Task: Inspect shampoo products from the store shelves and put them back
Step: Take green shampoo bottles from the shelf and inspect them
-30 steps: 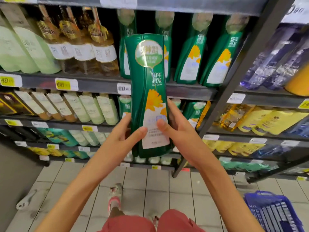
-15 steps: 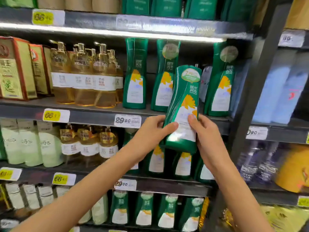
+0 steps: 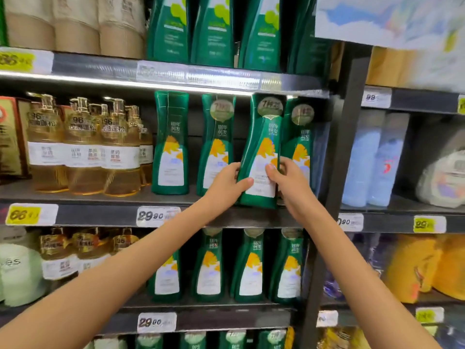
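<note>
Curled round the lower half of a green shampoo bottle (image 3: 261, 147) from both sides: fingers (image 3: 245, 183) of the left hand (image 3: 226, 187) and the right hand (image 3: 292, 182), with thumbs pressed on the white front label. Held slightly tilted, base level with the shelf (image 3: 100, 212) just below the fingers; contact with the shelf not discernible. Just right of the fingers: a matching bottle (image 3: 300, 137). Just left: another matching one (image 3: 216, 137). Well to the left: amber pump bottles (image 3: 83, 152). Below the left wrist: a price tag (image 3: 158, 216).
</note>
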A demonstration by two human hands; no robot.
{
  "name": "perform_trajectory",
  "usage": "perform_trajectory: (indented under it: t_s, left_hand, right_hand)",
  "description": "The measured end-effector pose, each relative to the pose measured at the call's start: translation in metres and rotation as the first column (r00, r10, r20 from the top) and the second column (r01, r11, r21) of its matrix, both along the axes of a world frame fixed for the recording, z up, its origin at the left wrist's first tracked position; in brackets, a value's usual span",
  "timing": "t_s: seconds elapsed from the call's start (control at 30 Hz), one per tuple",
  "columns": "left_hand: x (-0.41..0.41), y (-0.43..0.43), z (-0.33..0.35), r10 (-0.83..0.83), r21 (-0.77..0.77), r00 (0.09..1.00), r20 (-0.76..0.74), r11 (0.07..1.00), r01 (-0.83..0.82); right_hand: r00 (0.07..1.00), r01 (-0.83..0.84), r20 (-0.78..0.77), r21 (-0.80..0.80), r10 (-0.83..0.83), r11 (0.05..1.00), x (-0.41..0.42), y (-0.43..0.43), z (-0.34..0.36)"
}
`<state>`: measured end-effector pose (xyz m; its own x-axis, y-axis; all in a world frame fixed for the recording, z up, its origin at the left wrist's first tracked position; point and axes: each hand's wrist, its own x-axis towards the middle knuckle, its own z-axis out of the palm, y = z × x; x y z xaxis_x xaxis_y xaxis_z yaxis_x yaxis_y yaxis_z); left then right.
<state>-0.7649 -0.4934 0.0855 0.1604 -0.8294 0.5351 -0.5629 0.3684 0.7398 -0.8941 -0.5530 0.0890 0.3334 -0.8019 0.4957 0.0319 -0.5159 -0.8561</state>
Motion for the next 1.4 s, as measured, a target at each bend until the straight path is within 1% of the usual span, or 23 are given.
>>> perform_trajectory:
  t_s: [0.1, 0.17, 0.2, 0.3, 0.43, 0.5, 0.57, 0.6, 0.7, 0.87, 0.97, 1.17, 1.3, 1.4]
  left_hand:
    - [0.002, -0.012, -0.007, 0.021, -0.027, 0.998, -0.057, 0.999, -0.023]
    - [0.004, -0.021, -0.013, 0.006, 0.009, 0.996, -0.092, 1.0, -0.005]
    - [0.006, -0.025, -0.015, 0.0, 0.031, 0.996, -0.086, 1.0, 0.003]
    - [0.005, -0.035, -0.019, 0.002, 0.073, 1.0, 0.024, 0.997, -0.003]
    - [0.002, -0.045, -0.021, 0.039, 0.068, 0.998, 0.043, 0.997, -0.042]
    - [0.002, -0.048, -0.022, 0.047, 0.065, 0.997, 0.061, 0.997, -0.051]
    - [0.002, -0.05, -0.024, 0.069, 0.062, 0.995, 0.075, 0.995, -0.074]
    - [0.002, -0.051, -0.025, 0.087, 0.058, 0.992, 0.088, 0.994, -0.092]
    - [0.0, -0.056, -0.026, 0.124, 0.067, 0.985, 0.117, 0.989, -0.133]
    - [-0.002, -0.062, -0.022, 0.133, 0.121, 0.98, 0.148, 0.981, -0.151]
    - [-0.001, -0.065, -0.021, 0.123, 0.157, 0.982, 0.143, 0.977, -0.145]
    - [0.002, -0.07, -0.019, 0.117, 0.182, 0.986, 0.119, 0.974, -0.137]
    - [0.003, -0.068, -0.021, 0.166, 0.149, 0.973, 0.16, 0.97, -0.19]
    - [0.004, -0.065, -0.021, 0.166, 0.133, 0.97, 0.178, 0.973, -0.191]
  right_hand:
    - [1.0, 0.009, 0.012, -0.008, -0.009, 1.0, 0.007, -0.008, 0.001]
    - [0.999, 0.005, 0.043, 0.008, -0.005, 1.0, 0.01, -0.014, -0.002]
    - [0.998, 0.002, 0.063, 0.011, -0.002, 1.0, 0.011, -0.016, -0.004]
    - [0.995, -0.021, 0.097, 0.004, 0.02, 1.0, 0.013, -0.022, -0.011]
    - [0.999, -0.023, 0.042, -0.027, 0.024, 0.999, 0.013, -0.026, -0.015]
    - [1.0, -0.015, -0.029, -0.042, 0.013, 0.999, 0.01, -0.024, -0.019]
    - [0.989, 0.055, -0.132, -0.098, -0.067, 0.994, 0.005, -0.021, -0.025]
    - [0.982, 0.098, -0.15, -0.126, -0.117, 0.987, 0.002, -0.019, -0.028]
    - [0.975, 0.177, -0.113, -0.146, -0.194, 0.973, -0.007, -0.01, -0.036]
    - [0.977, 0.182, -0.088, -0.117, -0.193, 0.976, -0.02, 0.0, -0.045]
    - [0.979, 0.192, -0.051, -0.109, -0.198, 0.975, -0.029, 0.002, -0.046]
    - [0.968, 0.249, -0.002, -0.113, -0.251, 0.962, -0.036, 0.003, -0.048]
    - [0.947, 0.321, 0.015, -0.138, -0.322, 0.937, -0.029, 0.002, -0.049]
    - [0.935, 0.351, 0.001, -0.153, -0.355, 0.924, -0.023, -0.001, -0.048]
